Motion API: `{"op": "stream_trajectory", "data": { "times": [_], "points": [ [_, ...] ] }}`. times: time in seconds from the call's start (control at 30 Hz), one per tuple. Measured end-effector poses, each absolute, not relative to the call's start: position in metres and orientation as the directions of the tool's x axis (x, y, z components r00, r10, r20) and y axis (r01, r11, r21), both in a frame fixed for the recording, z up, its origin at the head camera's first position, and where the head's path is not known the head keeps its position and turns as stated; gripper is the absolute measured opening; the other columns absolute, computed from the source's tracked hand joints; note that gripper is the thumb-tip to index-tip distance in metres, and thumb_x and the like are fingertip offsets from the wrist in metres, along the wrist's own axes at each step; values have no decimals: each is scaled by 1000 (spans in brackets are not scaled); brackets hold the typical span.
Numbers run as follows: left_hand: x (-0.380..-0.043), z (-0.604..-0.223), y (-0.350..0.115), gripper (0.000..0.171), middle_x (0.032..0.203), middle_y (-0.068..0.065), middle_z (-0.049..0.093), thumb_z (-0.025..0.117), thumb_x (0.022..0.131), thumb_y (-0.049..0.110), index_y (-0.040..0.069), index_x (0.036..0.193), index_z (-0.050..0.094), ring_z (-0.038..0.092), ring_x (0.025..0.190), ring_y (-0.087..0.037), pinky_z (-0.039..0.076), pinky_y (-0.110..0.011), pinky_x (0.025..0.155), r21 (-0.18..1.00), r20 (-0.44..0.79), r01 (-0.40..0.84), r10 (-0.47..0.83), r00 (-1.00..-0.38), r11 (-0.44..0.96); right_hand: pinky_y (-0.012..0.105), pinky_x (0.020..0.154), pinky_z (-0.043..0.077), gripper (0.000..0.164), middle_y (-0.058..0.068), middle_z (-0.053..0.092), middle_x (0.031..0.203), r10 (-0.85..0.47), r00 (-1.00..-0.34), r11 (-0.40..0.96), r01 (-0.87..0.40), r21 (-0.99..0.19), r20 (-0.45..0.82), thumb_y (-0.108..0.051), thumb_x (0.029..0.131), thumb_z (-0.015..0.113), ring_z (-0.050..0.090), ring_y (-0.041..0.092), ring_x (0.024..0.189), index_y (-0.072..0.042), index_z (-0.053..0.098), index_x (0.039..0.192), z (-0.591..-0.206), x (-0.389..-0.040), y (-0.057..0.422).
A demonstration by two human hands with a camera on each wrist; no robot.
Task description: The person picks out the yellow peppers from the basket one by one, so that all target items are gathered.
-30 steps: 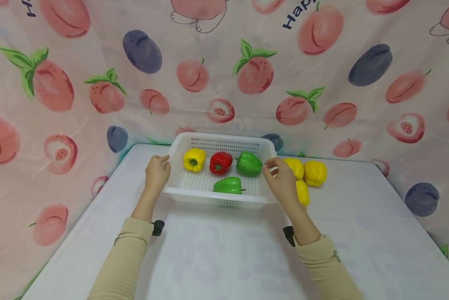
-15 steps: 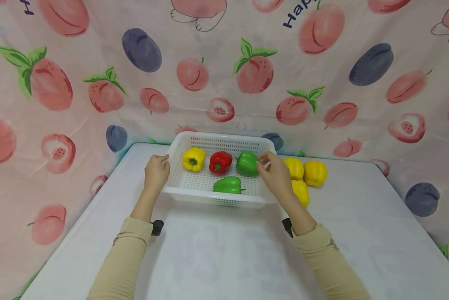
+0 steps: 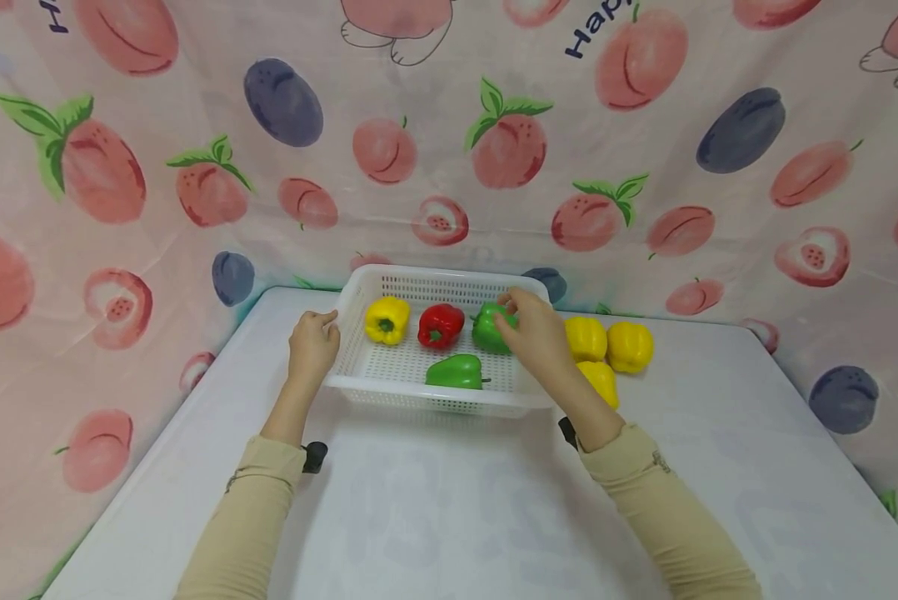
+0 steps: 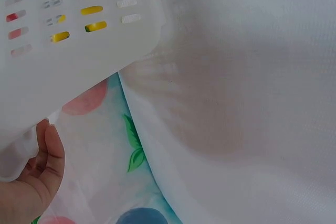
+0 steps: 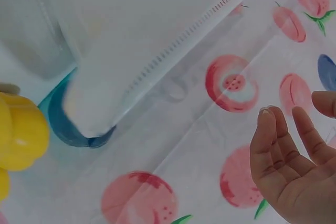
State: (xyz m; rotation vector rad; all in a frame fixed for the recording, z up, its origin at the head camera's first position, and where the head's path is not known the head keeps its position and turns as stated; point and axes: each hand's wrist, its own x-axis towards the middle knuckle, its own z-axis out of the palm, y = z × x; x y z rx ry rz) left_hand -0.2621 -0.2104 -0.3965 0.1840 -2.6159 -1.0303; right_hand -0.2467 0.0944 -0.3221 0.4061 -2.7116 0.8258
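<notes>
My left hand (image 3: 312, 346) holds the left end of a white slotted plastic basket (image 3: 374, 390), its fingers curled at the rim in the left wrist view. The basket holds a yellow bell pepper (image 3: 387, 319), a red bell pepper (image 3: 441, 325) and two green ones. My right hand (image 3: 541, 337) reaches over the basket's right end with fingers loosely bent. In the head view it overlaps the back green bell pepper (image 3: 485, 332). Nothing sits between its fingers in the right wrist view. The front green bell pepper (image 3: 455, 371) lies on its side.
Several yellow bell peppers (image 3: 631, 347) are grouped on the white table (image 3: 449, 500), just right of the basket. A fruit-printed cloth (image 3: 449, 125) hangs close behind the basket and along both sides.
My right hand has moved left and slightly away from me, from the basket's right rim to over the back green bell pepper. The left hand and the basket have stayed in place.
</notes>
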Motion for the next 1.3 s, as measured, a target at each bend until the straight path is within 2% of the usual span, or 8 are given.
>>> {"op": "stream_trajectory", "data": {
  "times": [0.2,0.37,0.53,0.7,0.77,1.0,1.13,1.3],
  "points": [
    [-262,-397,-211,34,119,-32,54,48,93,5,-8,124,55,56,107,-46,53,-49,86,681,252,2,-232,-939,733,36,75,56,21,14,66,103,-242,-917,820,-368,-439,317,-20,91,60,62,27,85,-6,61,107,-311,-250,83],
    [-261,-396,-210,34,120,-31,54,48,93,5,-8,124,55,56,108,-46,52,-50,88,686,249,-4,-239,-939,728,35,76,56,25,13,67,105,-339,-885,818,-445,-365,319,-21,90,62,62,26,85,-6,61,110,-302,-252,72],
    [-261,-396,-210,34,121,-31,54,49,93,5,-7,124,55,56,109,-46,52,-50,89,687,247,-6,-241,-938,727,34,79,56,28,13,65,111,-404,-876,823,-473,-315,262,-22,91,62,61,25,86,-6,60,114,-294,-256,63],
    [-261,-396,-210,33,121,-31,54,49,93,5,-7,124,55,56,108,-46,52,-50,88,682,250,-5,-240,-938,731,36,86,55,29,14,62,118,-443,-867,822,-495,-282,230,-21,91,61,61,27,95,-7,59,116,-289,-263,56],
    [-261,-396,-210,33,121,-31,54,49,93,5,-7,124,55,57,107,-46,53,-49,87,682,250,-6,-242,-937,732,36,88,54,28,13,63,116,-462,-855,818,-513,-259,235,-20,91,62,60,27,97,-7,59,115,-288,-266,53],
    [-261,-396,-210,34,121,-31,54,48,94,5,-7,125,55,57,106,-45,53,-49,86,688,244,-9,-243,-939,726,34,79,55,24,10,65,105,-565,-778,798,-600,-58,277,-16,87,65,60,27,91,-8,63,110,-292,-278,40],
    [-260,-395,-209,34,122,-31,54,48,94,5,-7,125,54,58,105,-45,54,-48,86,689,239,-9,-240,-941,725,35,75,56,27,10,65,105,-613,-754,781,-623,40,234,-17,87,66,60,28,92,-9,63,112,-301,-282,33],
    [-260,-395,-208,34,122,-31,54,48,94,5,-6,125,55,58,106,-45,53,-48,86,684,238,-17,-245,-940,729,40,85,55,38,8,61,117,-633,-766,774,-629,71,117,-23,87,67,59,28,102,-13,59,123,-312,-288,23]
  ]
}}
